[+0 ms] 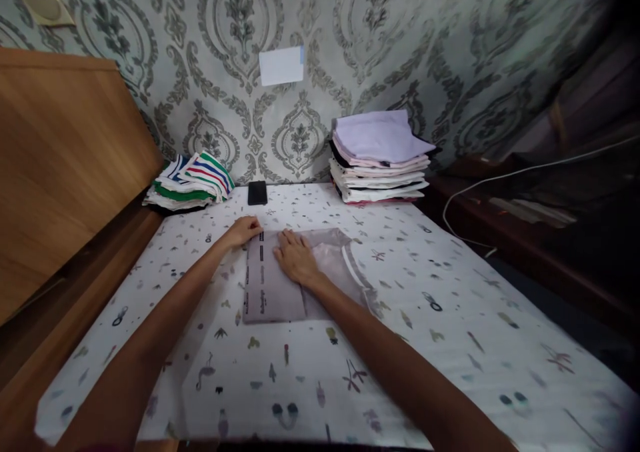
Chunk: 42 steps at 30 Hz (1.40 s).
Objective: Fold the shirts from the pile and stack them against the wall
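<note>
A greyish-mauve folded garment (280,302) lies flat on the patterned sheet in front of me. Rows of black lettering run along its left side, and a pale curved band crosses its thinner, rumpled right part. My left hand (245,231) is at the garment's far left corner, fingers closed in a pinch on the edge. Flat on the upper middle of the cloth rests my right hand (296,257), palm down with the fingers stretched out.
A white sheet (280,385) with small prints covers the surface. Striped folded clothes (193,184) sit at the back left, beside a black flat object (257,193). A taller clothes stack (383,162) stands back right. A wooden panel (70,165) borders the left; a white cable (450,205) hangs right.
</note>
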Motion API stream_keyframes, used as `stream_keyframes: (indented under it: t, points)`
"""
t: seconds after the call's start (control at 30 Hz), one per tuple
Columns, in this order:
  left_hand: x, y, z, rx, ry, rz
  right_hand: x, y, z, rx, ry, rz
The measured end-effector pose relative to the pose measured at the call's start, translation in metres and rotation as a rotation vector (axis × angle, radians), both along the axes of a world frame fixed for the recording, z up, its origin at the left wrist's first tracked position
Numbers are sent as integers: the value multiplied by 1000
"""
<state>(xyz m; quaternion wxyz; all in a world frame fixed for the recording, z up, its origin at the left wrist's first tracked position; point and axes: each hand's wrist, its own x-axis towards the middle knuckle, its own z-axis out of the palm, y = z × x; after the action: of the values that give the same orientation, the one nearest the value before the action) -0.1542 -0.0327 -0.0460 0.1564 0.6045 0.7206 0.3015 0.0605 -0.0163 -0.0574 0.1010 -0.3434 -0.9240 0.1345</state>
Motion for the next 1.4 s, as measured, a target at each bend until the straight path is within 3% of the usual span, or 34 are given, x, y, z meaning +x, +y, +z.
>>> stream_keyframes:
  t: [0.4,0.87,1.0,1.2,1.3,1.4]
  points:
    - [-2,1,-5,-8,-75,-141,0,0,-1,19,-14,5]
    - [-7,9,2,-155,-145,-334,-2,1,-4,50,-31,-3]
    - [-9,4,5,-152,-68,-290,-2,2,-6,62,-26,-2]
    - [-8,-10,10,-87,219,-200,-1,1,-3,60,-44,2]
    - [-4,-28,11,-16,277,-139,-1,-1,-2,61,-43,3]
    - [12,-65,16,102,261,-92,-2,-1,-4,59,-26,-3]
